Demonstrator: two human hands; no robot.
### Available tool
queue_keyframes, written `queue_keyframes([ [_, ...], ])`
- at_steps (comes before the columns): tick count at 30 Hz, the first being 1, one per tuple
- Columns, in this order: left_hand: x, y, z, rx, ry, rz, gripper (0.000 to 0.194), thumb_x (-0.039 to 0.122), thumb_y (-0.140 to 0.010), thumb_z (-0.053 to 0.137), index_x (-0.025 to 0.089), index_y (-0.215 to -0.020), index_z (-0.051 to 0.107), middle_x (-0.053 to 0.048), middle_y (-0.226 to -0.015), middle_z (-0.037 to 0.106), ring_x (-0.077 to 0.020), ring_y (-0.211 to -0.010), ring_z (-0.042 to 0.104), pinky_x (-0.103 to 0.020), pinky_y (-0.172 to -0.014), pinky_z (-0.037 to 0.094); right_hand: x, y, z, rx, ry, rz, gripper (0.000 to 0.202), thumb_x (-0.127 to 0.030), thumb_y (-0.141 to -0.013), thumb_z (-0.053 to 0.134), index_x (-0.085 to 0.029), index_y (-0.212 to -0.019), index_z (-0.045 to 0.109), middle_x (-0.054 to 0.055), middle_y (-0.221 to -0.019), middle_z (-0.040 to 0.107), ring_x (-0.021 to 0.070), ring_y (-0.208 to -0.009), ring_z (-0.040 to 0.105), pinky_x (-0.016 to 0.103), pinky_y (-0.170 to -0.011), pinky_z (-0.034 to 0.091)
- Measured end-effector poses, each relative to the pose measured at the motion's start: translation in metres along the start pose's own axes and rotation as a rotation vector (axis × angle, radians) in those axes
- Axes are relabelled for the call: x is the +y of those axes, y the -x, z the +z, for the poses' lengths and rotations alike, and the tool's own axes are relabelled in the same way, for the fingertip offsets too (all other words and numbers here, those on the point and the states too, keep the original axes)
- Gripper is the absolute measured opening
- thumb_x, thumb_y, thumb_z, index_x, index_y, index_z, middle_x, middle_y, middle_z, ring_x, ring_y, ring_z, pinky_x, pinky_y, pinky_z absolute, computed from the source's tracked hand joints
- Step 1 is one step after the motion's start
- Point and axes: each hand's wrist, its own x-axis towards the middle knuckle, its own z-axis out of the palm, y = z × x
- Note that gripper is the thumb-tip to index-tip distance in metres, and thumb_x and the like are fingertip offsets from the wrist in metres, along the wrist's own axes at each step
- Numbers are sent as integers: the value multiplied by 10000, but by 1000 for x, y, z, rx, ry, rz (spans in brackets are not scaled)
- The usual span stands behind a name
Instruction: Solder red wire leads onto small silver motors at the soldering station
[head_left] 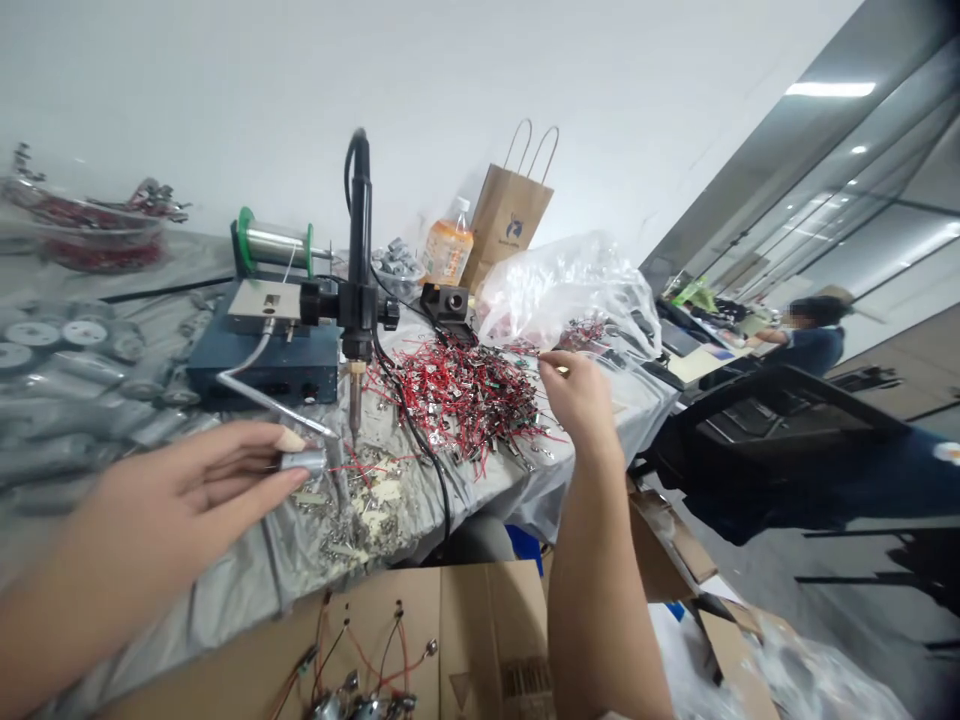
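My left hand pinches a small grey metal cylinder between thumb and fingers, just left of the soldering iron's tip. A thin bent metal tube slants down from the solder feeder toward that tip. Red wires lie by the cylinder; whether they are joined to it I cannot tell. At the right edge of a heap of red and black wires with small metal parts, my right hand has its fingertips pressed together. What they hold, if anything, is too small to make out.
A blue soldering unit carries a solder spool. Many grey cylinders lie at left. A bottle, paper bag and plastic bag stand behind. Below is a cardboard box with wired parts. Another person sits far right.
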Motion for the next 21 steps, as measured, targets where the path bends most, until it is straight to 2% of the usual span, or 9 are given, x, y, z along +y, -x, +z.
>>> queue_keyframes([
  [2, 12, -3, -1, -58, 110, -72, 470, 680, -760, 904, 315, -1056, 898, -49, -1130, 1005, -363, -1040, 1016, -427, -1066, 817, -2, -21, 6, -109, 76, -24, 105, -271, -1120, 882, -202, -1054, 927, 94, -1135, 937, 275, -1115, 866, 482, -1158, 665],
  [5, 23, -6, -2, -91, 140, -65, 456, 735, -716, 899, 371, -992, 891, -55, -1071, 992, -397, -1031, 1012, -475, -1066, 837, -3, -38, 13, -216, 153, -44, 253, -335, -1101, 997, -198, -949, 848, 31, -970, 869, 243, -998, 852, 466, -1092, 711],
  [8, 24, -9, 0, -90, 125, -7, 410, 749, -749, 861, 425, -999, 881, -49, -1096, 992, -404, -1029, 1007, -493, -1031, 857, -1, -45, 12, -170, 157, -114, 229, -344, -1145, 955, -194, -1007, 849, 67, -1154, 898, 260, -1151, 853, 497, -1180, 693],
  [11, 21, -11, 1, -127, 133, 11, 410, 741, -765, 851, 413, -1010, 868, -58, -1113, 992, -415, -1047, 1001, -550, -1053, 862, -2, -48, 9, -69, 113, -204, 161, -336, -1183, 892, -190, -1121, 868, 113, -1377, 886, 284, -1301, 825, 522, -1261, 653],
  [15, 19, -13, 2, -161, 154, -7, 441, 714, -778, 854, 363, -1043, 881, -69, -1130, 992, -413, -1082, 997, -587, -1107, 848, -10, -48, 11, -47, 68, -308, 142, -317, -1201, 849, -194, -1132, 869, 92, -1284, 891, 269, -1206, 831, 506, -1206, 667],
  [21, 14, -14, 5, -174, 177, -5, 495, 787, -742, 866, 389, -1036, 871, -71, -1120, 989, -407, -1074, 993, -548, -1094, 844, -15, -56, 4, -33, 51, -425, 159, -340, -1216, 813, -198, -1163, 861, 109, -1334, 887, 298, -1288, 821, 541, -1252, 637],
])
